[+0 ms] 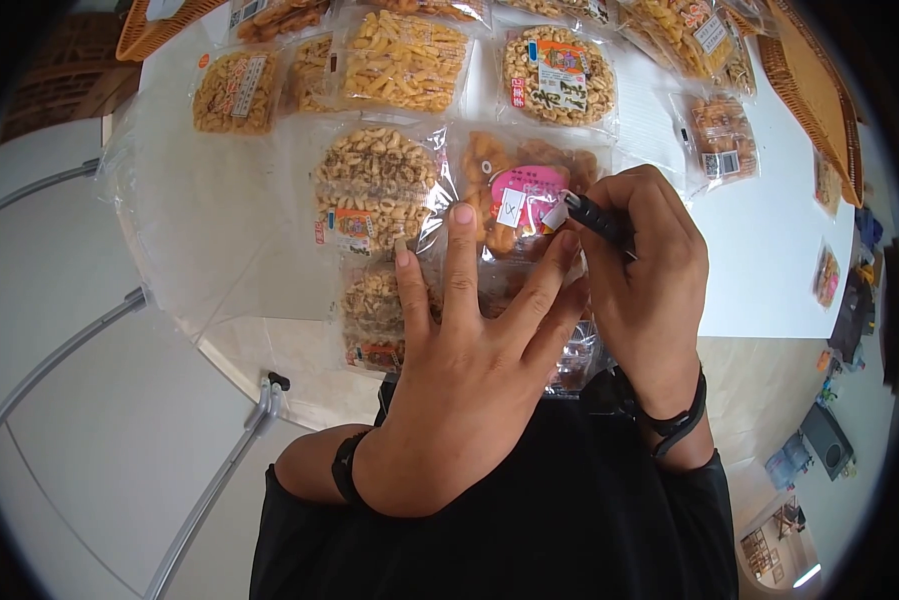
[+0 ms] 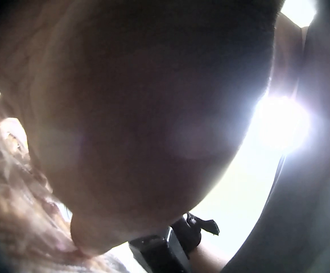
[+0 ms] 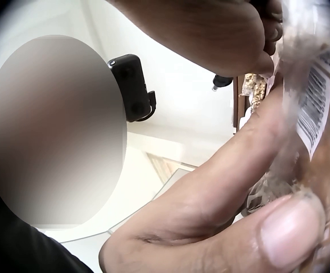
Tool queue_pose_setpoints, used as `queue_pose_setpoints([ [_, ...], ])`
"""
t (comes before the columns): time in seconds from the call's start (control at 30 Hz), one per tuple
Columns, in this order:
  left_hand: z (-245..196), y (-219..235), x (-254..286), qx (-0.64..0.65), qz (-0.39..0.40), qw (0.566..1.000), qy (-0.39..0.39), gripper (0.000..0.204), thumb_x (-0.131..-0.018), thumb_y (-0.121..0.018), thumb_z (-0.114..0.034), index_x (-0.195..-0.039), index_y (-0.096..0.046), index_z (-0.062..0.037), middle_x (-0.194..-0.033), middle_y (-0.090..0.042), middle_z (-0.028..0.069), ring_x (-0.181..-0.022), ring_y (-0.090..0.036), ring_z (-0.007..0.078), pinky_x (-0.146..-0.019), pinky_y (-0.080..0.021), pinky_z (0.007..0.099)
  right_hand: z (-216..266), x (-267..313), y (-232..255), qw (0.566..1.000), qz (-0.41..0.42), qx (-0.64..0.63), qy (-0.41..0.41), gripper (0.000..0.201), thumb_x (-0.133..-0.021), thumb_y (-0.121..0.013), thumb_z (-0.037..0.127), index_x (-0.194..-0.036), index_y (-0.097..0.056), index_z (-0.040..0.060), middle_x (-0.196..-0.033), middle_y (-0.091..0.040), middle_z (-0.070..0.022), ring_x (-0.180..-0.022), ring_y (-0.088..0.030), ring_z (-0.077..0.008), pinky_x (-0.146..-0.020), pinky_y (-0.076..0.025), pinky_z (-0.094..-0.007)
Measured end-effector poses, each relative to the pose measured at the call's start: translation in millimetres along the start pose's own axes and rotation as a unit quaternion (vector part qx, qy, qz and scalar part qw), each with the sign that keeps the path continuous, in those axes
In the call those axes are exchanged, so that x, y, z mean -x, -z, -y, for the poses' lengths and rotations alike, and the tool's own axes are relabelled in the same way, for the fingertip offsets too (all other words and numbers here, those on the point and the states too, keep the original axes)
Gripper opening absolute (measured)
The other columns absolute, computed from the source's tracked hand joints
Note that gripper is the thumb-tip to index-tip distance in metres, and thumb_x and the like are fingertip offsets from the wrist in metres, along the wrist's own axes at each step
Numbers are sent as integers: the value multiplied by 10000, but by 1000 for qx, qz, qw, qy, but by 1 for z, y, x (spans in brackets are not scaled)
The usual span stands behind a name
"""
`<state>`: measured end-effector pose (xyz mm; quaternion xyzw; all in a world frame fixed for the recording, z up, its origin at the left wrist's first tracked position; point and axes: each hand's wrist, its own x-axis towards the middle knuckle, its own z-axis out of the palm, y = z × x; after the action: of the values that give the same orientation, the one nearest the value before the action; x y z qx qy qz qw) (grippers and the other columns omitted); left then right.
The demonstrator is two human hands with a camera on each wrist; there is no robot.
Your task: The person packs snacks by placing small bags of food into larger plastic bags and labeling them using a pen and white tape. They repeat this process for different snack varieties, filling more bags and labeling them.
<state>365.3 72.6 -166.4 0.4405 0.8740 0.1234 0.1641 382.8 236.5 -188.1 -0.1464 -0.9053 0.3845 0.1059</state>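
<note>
My left hand (image 1: 479, 370) lies palm down with its fingers spread over clear snack bags. Its fingertips press on a bag of brown fried twists (image 1: 489, 160) with a pink label (image 1: 529, 190). Close beside it, a bag of puffed snacks (image 1: 374, 175) lies under the edge of the fingers. My right hand (image 1: 649, 260) grips a black pen (image 1: 599, 220), its tip right at a small white sticker (image 1: 552, 215) on the twist bag. Another white sticker (image 1: 510, 210) with a handwritten mark sits next to it. The left wrist view is mostly filled by dark skin.
More packaged snacks line the white table (image 1: 769, 290), among them a yellow stick bag (image 1: 406, 60) and a round puffed bag (image 1: 557, 75). Wicker baskets (image 1: 814, 100) stand at the far edges. A grey metal frame (image 1: 209, 490) is at the left.
</note>
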Motion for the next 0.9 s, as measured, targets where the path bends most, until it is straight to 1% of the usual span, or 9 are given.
queue_pose_setpoints([
  [0.03,0,-1,0,1,5,1000,-1,431,-880,-649,-295,-1301,-639,-205,-1577,-348,31,-1415,-223,590,-992,-277,811,1,0,0,1000,2,-4,-1,162,-766,-665,-83,-893,-585,-22,-839,-602,-121,-709,-601,-249,-653,-469,-323],
  [0.1,1,-2,1,4,16,1000,-3,471,-851,-712,-314,-1300,-634,-195,-1612,-300,51,-1421,-170,607,-990,-247,826,0,1,1,1000,7,-6,5,179,-750,-655,-94,-894,-580,-19,-847,-601,-121,-711,-601,-255,-657,-472,-326],
  [0.33,0,3,0,4,40,999,-2,458,-854,-704,-311,-1287,-635,-180,-1568,-350,76,-1420,-167,608,-1000,-231,826,-3,3,-2,999,15,-18,39,226,-713,-641,-123,-898,-573,-11,-857,-595,-116,-723,-602,-251,-664,-481,-322],
  [0.43,0,0,0,6,24,1000,-2,453,-848,-708,-310,-1276,-639,-179,-1549,-368,82,-1419,-169,607,-1000,-229,827,-7,2,-1,998,-1,-29,64,246,-702,-685,-91,-890,-579,26,-865,-613,-107,-688,-633,-340,-589,-501,-390],
  [0.53,0,0,0,8,15,1000,-3,459,-842,-715,-306,-1278,-638,-183,-1545,-370,82,-1419,-172,604,-999,-232,826,-11,4,0,996,8,-52,74,245,-705,-669,-108,-894,-578,20,-857,-607,-118,-685,-625,-341,-595,-500,-386],
  [0.73,1,-1,1,9,24,1000,-1,523,-834,-729,-300,-1334,-609,-206,-1583,-329,63,-1422,-170,599,-990,-250,825,-15,6,1,996,-5,-53,67,219,-745,-669,-96,-918,-594,14,-850,-609,-111,-666,-614,-280,-572,-471,-323],
  [0.8,1,-1,1,8,22,1000,-2,548,-833,-731,-300,-1357,-597,-212,-1603,-308,54,-1423,-169,599,-987,-256,824,-11,7,5,997,-10,-69,10,193,-769,-673,-77,-926,-602,10,-856,-615,-109,-660,-611,-264,-566,-464,-307],
  [0.83,1,-1,1,3,14,1000,-2,503,-852,-695,-297,-1340,-613,-205,-1593,-325,43,-1415,-205,593,-989,-268,815,-10,7,7,997,-13,-78,-19,181,-781,-675,-68,-930,-606,9,-859,-618,-108,-657,-609,-256,-562,-461,-299],
  [0.9,0,0,1,-6,-2,1000,-2,428,-890,-625,-293,-1305,-644,-191,-1574,-359,23,-1399,-276,580,-994,-294,798,-14,3,7,996,-25,-86,18,172,-790,-685,-54,-933,-611,7,-862,-622,-114,-650,-615,-258,-562,-467,-302],
])
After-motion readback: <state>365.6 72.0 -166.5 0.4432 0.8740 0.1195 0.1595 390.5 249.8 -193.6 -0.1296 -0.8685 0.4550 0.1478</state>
